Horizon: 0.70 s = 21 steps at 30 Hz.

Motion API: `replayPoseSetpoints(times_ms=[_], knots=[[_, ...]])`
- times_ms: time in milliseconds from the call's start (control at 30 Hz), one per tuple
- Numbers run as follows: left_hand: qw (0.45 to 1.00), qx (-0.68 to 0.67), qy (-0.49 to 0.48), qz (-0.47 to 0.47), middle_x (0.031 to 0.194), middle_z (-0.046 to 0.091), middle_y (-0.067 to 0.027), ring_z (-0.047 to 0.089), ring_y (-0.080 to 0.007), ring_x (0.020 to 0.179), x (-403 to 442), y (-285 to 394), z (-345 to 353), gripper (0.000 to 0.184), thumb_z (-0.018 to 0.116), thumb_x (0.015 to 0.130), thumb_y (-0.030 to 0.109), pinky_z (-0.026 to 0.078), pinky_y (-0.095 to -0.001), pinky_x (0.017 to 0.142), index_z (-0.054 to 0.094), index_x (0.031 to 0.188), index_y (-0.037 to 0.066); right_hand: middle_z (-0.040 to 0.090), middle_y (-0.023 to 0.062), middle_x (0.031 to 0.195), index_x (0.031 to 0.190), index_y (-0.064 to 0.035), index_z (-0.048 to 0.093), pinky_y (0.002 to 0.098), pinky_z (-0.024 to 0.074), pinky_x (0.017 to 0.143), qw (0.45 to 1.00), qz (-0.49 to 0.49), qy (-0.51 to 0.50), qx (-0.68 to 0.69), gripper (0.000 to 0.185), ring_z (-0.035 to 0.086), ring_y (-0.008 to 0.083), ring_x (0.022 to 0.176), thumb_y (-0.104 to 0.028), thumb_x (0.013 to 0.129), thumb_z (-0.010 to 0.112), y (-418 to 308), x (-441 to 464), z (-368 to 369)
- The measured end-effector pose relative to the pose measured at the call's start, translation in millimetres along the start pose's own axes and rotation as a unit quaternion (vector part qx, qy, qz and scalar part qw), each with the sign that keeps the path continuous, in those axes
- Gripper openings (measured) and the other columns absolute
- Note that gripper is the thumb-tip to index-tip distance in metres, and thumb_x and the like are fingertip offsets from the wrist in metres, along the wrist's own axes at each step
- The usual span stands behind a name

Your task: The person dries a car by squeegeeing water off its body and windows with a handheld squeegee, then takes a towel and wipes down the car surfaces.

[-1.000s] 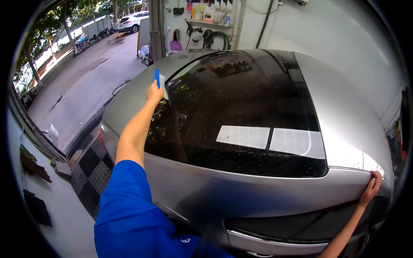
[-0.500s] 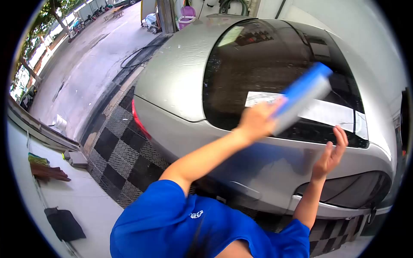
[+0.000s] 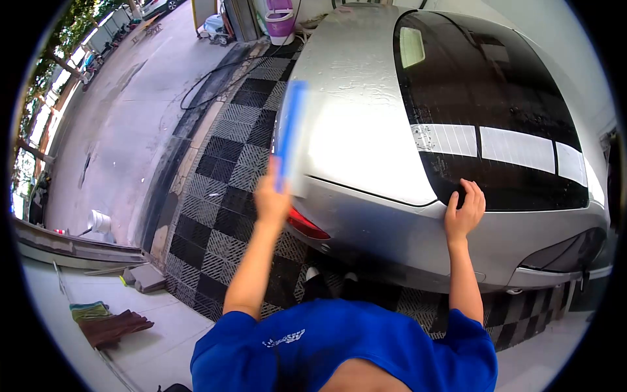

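My left hand (image 3: 272, 199) is closed on the lower part of a blue squeegee (image 3: 292, 127) with a pale, see-through blade, blurred by motion. The squeegee is upright beside the rear corner of a silver car (image 3: 353, 137), left of its wet trunk lid. My right hand (image 3: 465, 212) has its fingers apart and holds nothing; it is at the lower edge of the dark rear window (image 3: 490, 85), by the car's side. Whether its fingertips touch the glass cannot be made out. Below my left hand is the red tail light (image 3: 307, 225).
Black and grey checkered floor tiles (image 3: 225, 170) lie around the car. A black hose (image 3: 202, 91) curves near the doorway. A white bucket (image 3: 99, 221) stands outside, a purple bucket (image 3: 281, 26) at the back. Cloths (image 3: 111, 323) lie at lower left.
My left hand has swung the squeegee leftward from over the rear window to beyond the trunk corner. My right hand has shifted slightly left. The view has turned toward the rear of the car.
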<state>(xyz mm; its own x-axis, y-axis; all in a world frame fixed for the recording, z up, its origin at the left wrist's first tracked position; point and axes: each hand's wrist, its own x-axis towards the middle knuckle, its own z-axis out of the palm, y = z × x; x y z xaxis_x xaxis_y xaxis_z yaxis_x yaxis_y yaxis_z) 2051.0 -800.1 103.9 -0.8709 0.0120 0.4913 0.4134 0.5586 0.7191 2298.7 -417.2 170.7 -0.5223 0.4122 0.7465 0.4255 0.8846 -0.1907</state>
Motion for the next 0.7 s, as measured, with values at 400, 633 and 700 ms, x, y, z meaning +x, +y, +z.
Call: replayPoseSetpoints(times_ms=[400, 633, 700], knots=[[0.986, -0.003, -0.137, 0.100, 0.086, 0.062, -0.0197, 0.062, -0.0370, 0.080, 68.8, 90.7, 145.6, 0.059, 0.062, 0.083, 0.018, 0.050, -0.0465, 0.076, 0.050, 0.141, 0.022, 0.053, 0.0130, 0.128, 0.121, -0.0037, 0.058, 0.0519, 0.0275, 0.110, 0.998, 0.016, -0.052, 0.035, 0.042, 0.044, 0.0331, 0.127, -0.015, 0.081, 0.062, -62.5, -4.5, 29.1], [0.998, -0.005, -0.034, 0.050, 0.090, 0.067, -0.0272, 0.067, -0.0388, 0.074, 145.8, 69.2, 96.6, 0.051, 0.061, 0.085, 0.014, 0.053, -0.0442, 0.068, 0.053, 0.135, 0.007, 0.053, 0.0142, 0.128, 0.119, -0.0027, 0.058, 0.0502, 0.0277, 0.110, 0.995, -0.008, -0.078, 0.060, 0.041, 0.045, 0.0343, 0.127, -0.014, 0.080, 0.062, -71.2, -3.2, 29.6], [0.982, -0.112, -0.090, 0.125, 0.088, 0.066, -0.0220, 0.064, -0.0361, 0.081, 117.3, 119.2, 151.6, 0.056, 0.061, 0.082, 0.012, 0.052, -0.0413, 0.074, 0.054, 0.137, 0.020, 0.052, 0.0179, 0.130, 0.122, -0.0010, 0.055, 0.0518, 0.0223, 0.112, 0.984, 0.079, -0.088, 0.132, 0.044, 0.041, 0.0363, 0.130, -0.013, 0.081, 0.061, -83.0, -10.7, 38.3]])
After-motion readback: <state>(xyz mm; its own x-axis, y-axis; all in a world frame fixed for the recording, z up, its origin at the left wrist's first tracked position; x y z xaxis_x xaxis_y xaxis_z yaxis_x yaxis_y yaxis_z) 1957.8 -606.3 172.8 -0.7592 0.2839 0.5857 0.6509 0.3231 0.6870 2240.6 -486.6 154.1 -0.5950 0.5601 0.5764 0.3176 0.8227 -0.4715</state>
